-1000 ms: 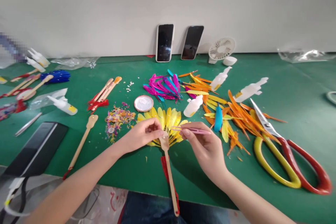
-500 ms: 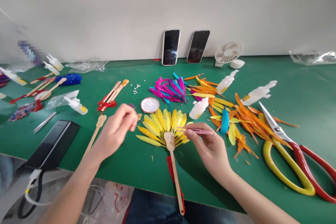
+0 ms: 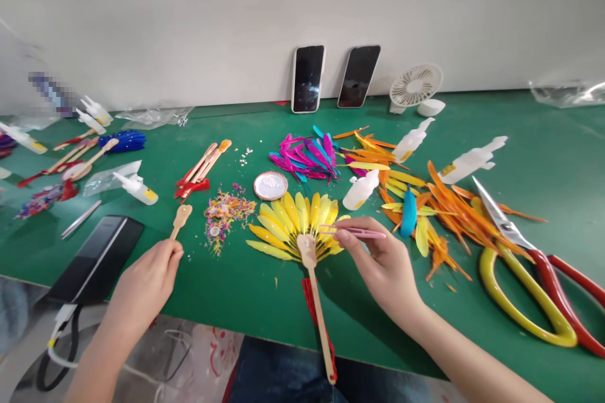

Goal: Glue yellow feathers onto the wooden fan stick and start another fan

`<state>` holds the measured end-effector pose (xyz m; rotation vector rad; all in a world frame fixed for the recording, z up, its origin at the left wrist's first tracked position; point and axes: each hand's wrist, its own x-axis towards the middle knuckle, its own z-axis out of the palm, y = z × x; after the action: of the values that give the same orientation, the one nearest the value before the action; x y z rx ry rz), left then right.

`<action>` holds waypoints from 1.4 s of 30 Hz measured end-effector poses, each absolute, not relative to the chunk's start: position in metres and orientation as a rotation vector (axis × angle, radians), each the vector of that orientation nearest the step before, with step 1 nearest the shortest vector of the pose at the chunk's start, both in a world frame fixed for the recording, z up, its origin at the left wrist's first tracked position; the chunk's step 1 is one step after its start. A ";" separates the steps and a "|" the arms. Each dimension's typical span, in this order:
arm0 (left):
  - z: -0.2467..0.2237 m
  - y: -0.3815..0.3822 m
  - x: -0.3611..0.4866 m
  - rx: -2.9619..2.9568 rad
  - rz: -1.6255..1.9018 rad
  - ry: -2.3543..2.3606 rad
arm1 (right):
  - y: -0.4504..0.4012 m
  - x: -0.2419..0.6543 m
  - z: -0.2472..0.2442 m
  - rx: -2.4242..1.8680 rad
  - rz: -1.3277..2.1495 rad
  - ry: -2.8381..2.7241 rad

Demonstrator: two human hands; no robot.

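Note:
My left hand (image 3: 147, 280) is closed around a wooden fan handle (image 3: 182, 219), whose rounded head sticks out above my fingers. Pink tweezers (image 3: 363, 233) are pinched in my right hand (image 3: 380, 258), their tips by the right side of a yellow feather fan (image 3: 278, 227). The fan lies spread on the table, its wooden handle (image 3: 317, 308) pointing toward me with a red tassel (image 3: 309, 299) beside it. Between my hands is a scatter of small colourful bits (image 3: 227, 214). A round dish of white paste (image 3: 270, 186) sits just behind the fan.
Pink and blue feathers (image 3: 305, 154) lie behind the dish. Orange feathers (image 3: 454, 217), white squeeze bottles (image 3: 362, 190) and large scissors (image 3: 508, 230) are at the right. A black power bank (image 3: 97, 258) rests at the left table edge. Two phones (image 3: 308, 79) lean against the wall.
My left hand has moved left and down from beside the fan and taken hold of the wooden handle, uncovering the colourful bits. My right hand stays with the tweezers by the fan.

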<state>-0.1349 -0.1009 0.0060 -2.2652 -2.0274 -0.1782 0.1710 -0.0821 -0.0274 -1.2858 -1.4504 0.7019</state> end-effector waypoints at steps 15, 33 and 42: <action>-0.011 -0.099 -0.134 -2.313 0.035 -1.708 | -0.082 0.171 -0.029 -1.307 0.721 -1.450; 0.005 -0.087 -0.072 -2.510 -0.627 -2.088 | -0.081 0.172 -0.025 -1.307 0.647 -1.504; -0.009 -0.099 -0.083 -2.509 -0.619 -1.920 | -0.097 0.191 -0.027 -1.223 0.318 -1.871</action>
<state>-0.0834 -0.0989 -0.0095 -2.5095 -1.9202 -0.6194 0.1905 -0.0968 -0.0269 -1.2233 -1.8706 0.3184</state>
